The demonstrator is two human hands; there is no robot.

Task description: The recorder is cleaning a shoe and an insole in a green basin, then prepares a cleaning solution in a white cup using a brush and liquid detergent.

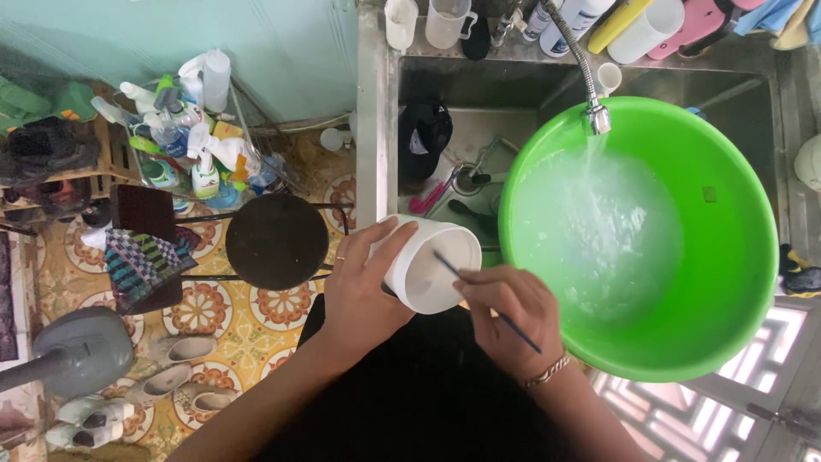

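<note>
The green basin (pixel 727 257) fills most of the steel sink (pixel 479 94) in front of you, tilted toward you, with water running into it from the flexible tap (pixel 596 115) and foaming across its floor. Just left of its rim you hold a white plastic cup (pixel 428 261) on its side, mouth facing you, above the sink's near edge. Your left hand (pixel 363 287) is wrapped around the cup's wall, fingers curled over the top and thumb underneath; that broad grip suits it, since the cup looks light and fairly stiff but is likely slick if wet, so keep hold of the body, not the thin lip. Your right hand (pixel 509 312) is pinched shut on a thin dark stick (pixel 487 301), its tip reaching into the cup's mouth. The stick looks slender and probably bends easily, so grip it near the middle and press gently.
</note>
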